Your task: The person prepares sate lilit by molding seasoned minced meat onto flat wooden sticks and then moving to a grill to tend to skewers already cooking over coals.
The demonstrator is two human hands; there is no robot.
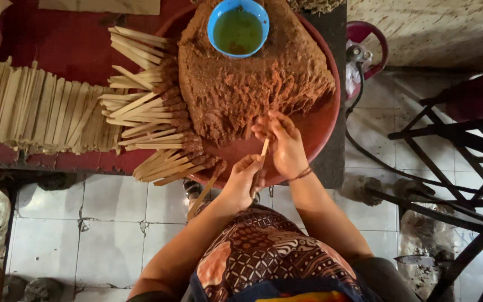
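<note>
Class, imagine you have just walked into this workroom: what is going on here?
A person seen from above holds a thin wooden stick between both hands, the left hand gripping low and the right hand at its upper end. They work over a round red tray bearing a big mound of brown paste with a blue bowl of greenish liquid on top. Sticks with coated ends fan out along the tray's left edge, and bare sticks lie in a row further left.
</note>
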